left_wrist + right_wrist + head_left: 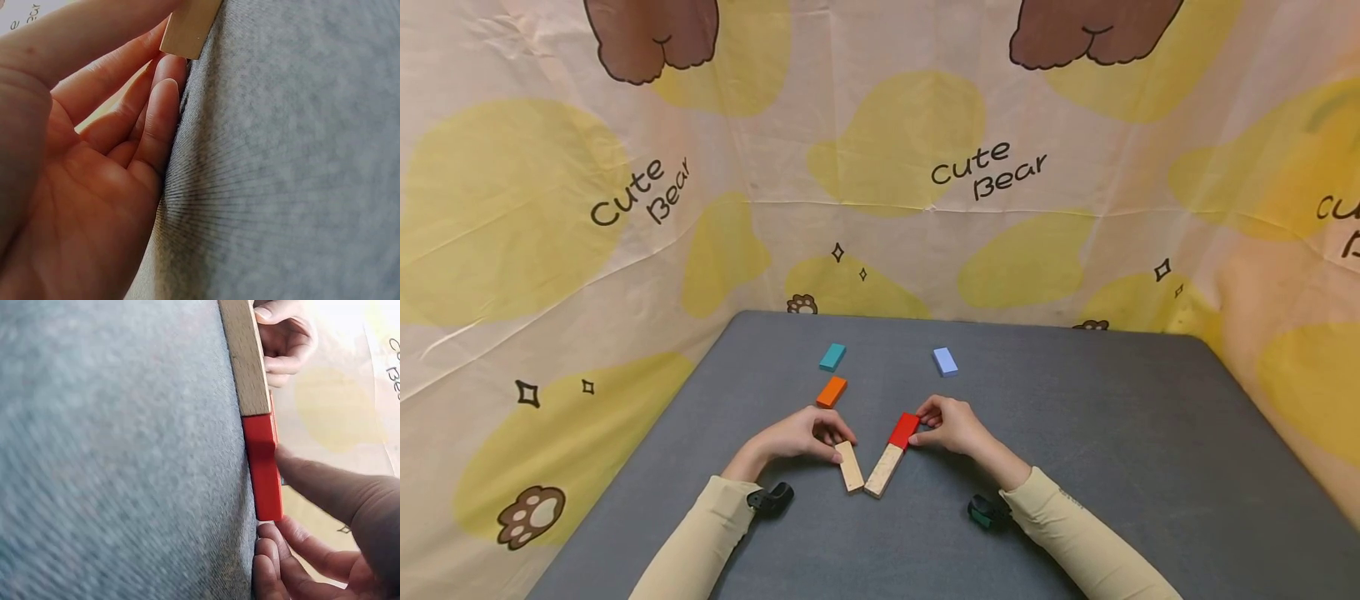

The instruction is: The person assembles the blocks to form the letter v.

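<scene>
My left hand pinches a plain wooden block between thumb and fingers, near its far end; in the left wrist view part of that block shows at the top. A second plain block slants up to the right, its near end close beside the first one's, so the pair forms a V. At its far end a red block lies in line with it, end against end. My right hand holds the red block, with the thumb at its side and fingers by its far end, as the right wrist view shows.
Beyond my left hand lie an orange block and a teal block. A light blue block is farther back on the right. Everything lies on a dark grey table, with a patterned cloth hanging behind.
</scene>
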`<state>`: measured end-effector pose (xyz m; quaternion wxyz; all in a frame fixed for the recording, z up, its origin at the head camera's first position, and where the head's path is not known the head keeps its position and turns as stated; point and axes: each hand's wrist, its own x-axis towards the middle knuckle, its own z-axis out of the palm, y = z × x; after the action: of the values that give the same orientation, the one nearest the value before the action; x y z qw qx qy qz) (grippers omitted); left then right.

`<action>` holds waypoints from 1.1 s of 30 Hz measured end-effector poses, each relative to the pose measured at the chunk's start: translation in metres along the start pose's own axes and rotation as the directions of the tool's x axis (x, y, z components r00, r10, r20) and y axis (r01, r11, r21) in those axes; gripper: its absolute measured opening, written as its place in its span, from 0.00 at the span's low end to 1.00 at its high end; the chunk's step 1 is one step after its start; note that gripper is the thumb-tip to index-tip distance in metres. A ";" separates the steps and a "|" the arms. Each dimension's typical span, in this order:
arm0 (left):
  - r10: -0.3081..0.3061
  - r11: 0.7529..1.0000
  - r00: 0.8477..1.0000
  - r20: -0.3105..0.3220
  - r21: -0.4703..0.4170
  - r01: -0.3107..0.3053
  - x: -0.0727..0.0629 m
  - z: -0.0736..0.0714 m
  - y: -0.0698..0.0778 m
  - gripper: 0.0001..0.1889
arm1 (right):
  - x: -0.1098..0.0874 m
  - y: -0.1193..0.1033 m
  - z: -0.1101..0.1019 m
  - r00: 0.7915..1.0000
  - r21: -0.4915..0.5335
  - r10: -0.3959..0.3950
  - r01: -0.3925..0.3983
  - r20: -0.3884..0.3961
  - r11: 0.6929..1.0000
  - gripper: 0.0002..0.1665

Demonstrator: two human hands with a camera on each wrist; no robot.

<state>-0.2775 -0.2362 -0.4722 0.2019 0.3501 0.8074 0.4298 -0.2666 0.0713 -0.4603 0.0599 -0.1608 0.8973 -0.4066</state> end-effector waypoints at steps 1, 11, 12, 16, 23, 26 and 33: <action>-0.001 1.000 1.000 0.002 0.002 0.001 0.000 0.000 0.000 0.16 | 0.001 0.001 -0.001 1.000 0.007 -0.004 0.004 0.003 1.000 0.23; -0.022 0.999 1.000 -0.004 0.027 0.022 -0.001 0.000 0.001 0.16 | 0.013 0.015 -0.014 0.998 0.023 -0.067 0.067 -0.014 0.997 0.25; -0.023 0.999 1.000 -0.006 0.024 0.023 -0.001 0.000 0.001 0.16 | 0.014 0.016 -0.016 0.997 0.018 -0.073 0.073 -0.016 0.997 0.25; -0.029 0.999 1.000 -0.011 0.021 0.029 -0.001 0.002 0.006 0.16 | 0.020 0.020 -0.022 0.995 0.006 -0.099 0.099 -0.011 0.995 0.26; -0.034 0.999 0.999 -0.010 0.018 0.034 0.000 0.001 0.002 0.16 | 0.027 0.025 -0.030 0.993 -0.011 -0.120 0.120 -0.010 0.993 0.27; -0.034 0.999 0.999 -0.005 0.016 0.034 0.000 0.000 0.001 0.16 | 0.029 0.026 -0.033 0.992 -0.020 -0.124 0.123 -0.012 0.992 0.27; -0.036 0.999 0.999 -0.002 0.021 0.036 0.000 0.000 0.001 0.15 | 0.036 0.029 -0.040 0.993 -0.016 -0.116 0.116 -0.014 0.993 0.28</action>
<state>-0.2770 -0.2358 -0.4716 0.2055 0.3373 0.8181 0.4180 -0.3174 0.1058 -0.4549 0.0282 -0.2100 0.8899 -0.4040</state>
